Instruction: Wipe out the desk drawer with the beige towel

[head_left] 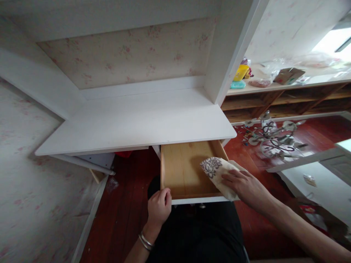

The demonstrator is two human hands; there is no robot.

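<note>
A wooden drawer [183,171] with a white front is pulled out from under the white desk [142,122]. Its inside is pale bare wood, and a small knob shows on the front edge. My left hand [159,206], with bangles at the wrist, is closed on the drawer's front left corner. In my right hand [242,182] is a cream cloth [219,173] with a dark floral print, gripped in a bunch over the drawer's right front corner. Part of the cloth hangs inside the drawer, and part covers the right side wall.
A chandelier [276,137] lies on the red wooden floor at right, with small loose pieces beside it. Behind it stands a low shelf [253,89] bearing a yellow container [240,72], bags and a box. White furniture [315,179] is at lower right. My legs are under the drawer.
</note>
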